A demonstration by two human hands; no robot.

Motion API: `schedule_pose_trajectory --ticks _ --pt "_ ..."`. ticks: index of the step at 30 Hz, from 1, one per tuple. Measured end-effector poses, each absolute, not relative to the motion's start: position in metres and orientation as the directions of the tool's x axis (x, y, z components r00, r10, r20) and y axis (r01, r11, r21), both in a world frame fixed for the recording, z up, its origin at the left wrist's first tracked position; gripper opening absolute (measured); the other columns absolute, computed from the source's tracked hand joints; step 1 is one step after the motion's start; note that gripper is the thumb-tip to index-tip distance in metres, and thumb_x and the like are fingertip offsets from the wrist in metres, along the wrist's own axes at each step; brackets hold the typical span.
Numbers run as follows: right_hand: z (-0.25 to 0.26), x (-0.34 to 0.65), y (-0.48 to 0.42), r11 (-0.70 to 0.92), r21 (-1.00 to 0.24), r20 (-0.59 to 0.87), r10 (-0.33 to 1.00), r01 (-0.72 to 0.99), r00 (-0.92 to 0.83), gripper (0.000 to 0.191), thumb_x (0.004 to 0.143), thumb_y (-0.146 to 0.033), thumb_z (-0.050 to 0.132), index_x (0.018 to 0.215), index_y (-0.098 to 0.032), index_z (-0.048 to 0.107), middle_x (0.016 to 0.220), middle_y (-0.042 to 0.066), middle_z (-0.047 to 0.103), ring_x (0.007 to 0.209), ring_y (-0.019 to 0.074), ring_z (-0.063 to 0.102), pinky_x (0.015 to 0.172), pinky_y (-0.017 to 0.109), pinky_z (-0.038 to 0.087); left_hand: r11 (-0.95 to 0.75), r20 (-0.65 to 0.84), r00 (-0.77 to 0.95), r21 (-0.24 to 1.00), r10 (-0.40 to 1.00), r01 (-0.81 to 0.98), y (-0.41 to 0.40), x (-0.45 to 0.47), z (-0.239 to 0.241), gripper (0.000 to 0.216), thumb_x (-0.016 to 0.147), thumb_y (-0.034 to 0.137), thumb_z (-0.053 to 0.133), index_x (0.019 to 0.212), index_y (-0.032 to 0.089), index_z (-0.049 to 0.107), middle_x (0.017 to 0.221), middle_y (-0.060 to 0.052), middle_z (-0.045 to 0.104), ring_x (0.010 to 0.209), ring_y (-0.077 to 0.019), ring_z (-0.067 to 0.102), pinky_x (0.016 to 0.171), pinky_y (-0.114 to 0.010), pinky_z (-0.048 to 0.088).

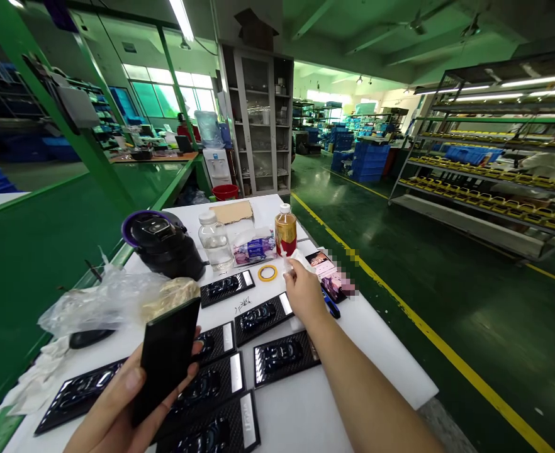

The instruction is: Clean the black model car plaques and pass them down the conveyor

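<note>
In the head view my left hand (pixel 117 396) grips a flat black rectangular panel (pixel 168 352) by its edges, tilted up with a plain dark face towards me. My right hand (pixel 304 290) reaches over the table, fingers pinched on a crumpled white tissue (pixel 301 259). Below and around the hands lie several black textured plaques with glossy model cars, among them a plaque (pixel 284 357) near my right forearm and a plaque (pixel 263 318) under that hand. A roll of yellow tape (pixel 267 272) lies left of the right hand.
On the white table (pixel 376 371) stand a drink bottle (pixel 285 231), a clear jar (pixel 215 242) and a black helmet-like object (pixel 164 242). A phone (pixel 331 274) and blue-handled tool (pixel 331 304) lie at right. Plastic bags (pixel 102 299) lie left. Shelving (pixel 489 182) stands beyond the aisle.
</note>
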State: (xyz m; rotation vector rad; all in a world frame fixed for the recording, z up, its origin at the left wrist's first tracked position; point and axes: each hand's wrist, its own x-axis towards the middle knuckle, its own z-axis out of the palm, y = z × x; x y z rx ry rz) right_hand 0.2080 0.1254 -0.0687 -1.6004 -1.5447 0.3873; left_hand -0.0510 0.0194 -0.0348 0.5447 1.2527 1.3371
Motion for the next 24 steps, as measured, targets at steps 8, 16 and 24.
schedule_pose_trajectory --ticks 8,16,24 --pt "-0.039 0.201 0.107 0.362 -0.877 0.465 0.805 0.316 0.368 0.034 0.095 -0.03 0.047 0.126 -0.019 0.055 0.111 0.01 0.067 0.099 0.0215 0.063 0.091 0.035 0.048 0.021 0.088 -0.273 0.928 0.958 0.371 0.021 -0.047 -0.051 0.079 0.053 0.057 0.082 0.124 0.035 0.056 0.128 -0.004 0.066 0.132 -0.0383 0.05 0.121 -0.056 0.024" --pt "0.022 0.146 0.076 0.024 -0.628 0.458 0.819 -0.778 -0.345 0.029 0.086 -0.052 0.056 0.087 -0.024 0.057 0.066 -0.003 0.044 0.057 0.0129 0.044 0.056 0.027 0.041 -0.152 0.319 -0.124 0.715 0.94 0.682 0.012 -0.039 -0.064 0.071 0.065 0.061 0.074 0.127 0.034 0.051 0.125 -0.005 0.066 0.121 -0.0356 0.059 0.11 -0.057 0.041" --pt "-0.01 0.14 0.075 -0.301 -0.495 0.467 0.698 -0.815 -0.542 0.082 0.069 -0.098 0.007 0.05 -0.022 0.032 0.041 -0.006 0.024 0.036 0.0092 0.023 0.04 0.025 0.024 -0.243 0.401 -0.022 0.597 0.916 0.765 0.009 -0.032 -0.068 0.066 0.068 0.061 0.071 0.124 0.031 0.054 0.118 -0.007 0.068 0.105 -0.0353 0.066 0.097 -0.051 0.052"
